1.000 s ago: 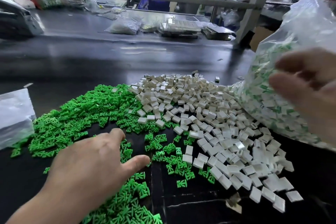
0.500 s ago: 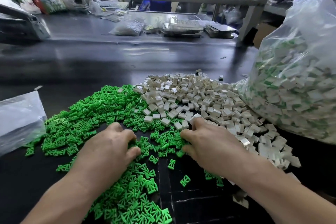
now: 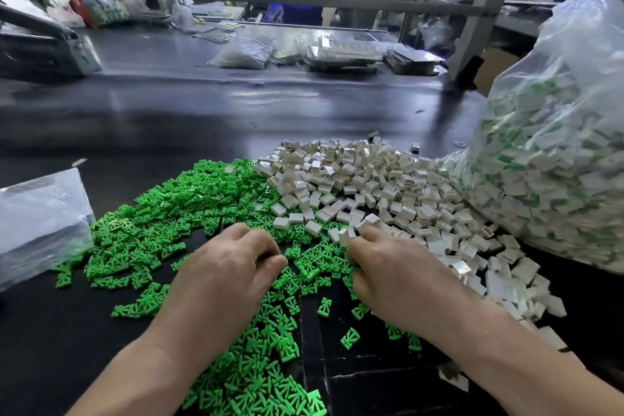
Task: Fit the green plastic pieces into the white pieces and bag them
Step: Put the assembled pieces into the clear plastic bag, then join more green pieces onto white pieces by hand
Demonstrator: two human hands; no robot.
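- Your right hand [image 3: 391, 267] has its fingers curled, and the fingertips pinch one white piece [image 3: 345, 236] at the far tip of the hand. The piece sits just above the heap. Judgement: you hold it out front so its open side can take an insert.
- Your left hand [image 3: 229, 270] is knuckles-up with the fingers curled under and the thumb drawn to the forefinger. It sits just left of your right hand, not touching it. The back of the hand hides the pinch, so I cannot tell whether it has a green piece.
- The green pieces [image 3: 162, 213] spread under and left of your left hand. They also fill the gap between your hands and run back beneath your wrists.
- The white pieces [image 3: 378, 186] are heaped beyond and right of your right hand. They meet the green heap just ahead of your fingertips. Judgement: each stock lies on the side of the hand that draws from it.
- A large clear bag [image 3: 557, 162] stands well right of your right hand, against the white heap. It holds white pieces showing green, probably finished ones. The frame cuts off its mouth.
- A small clear bag [image 3: 37, 213] lies flat on the bench [image 3: 202, 118], well left of your left hand. The frame edge cuts it off, and its contents are not legible.
- Not resolved: which way the held piece's cavity faces. The clutter on the bench far beyond your hands is too blurred to name.
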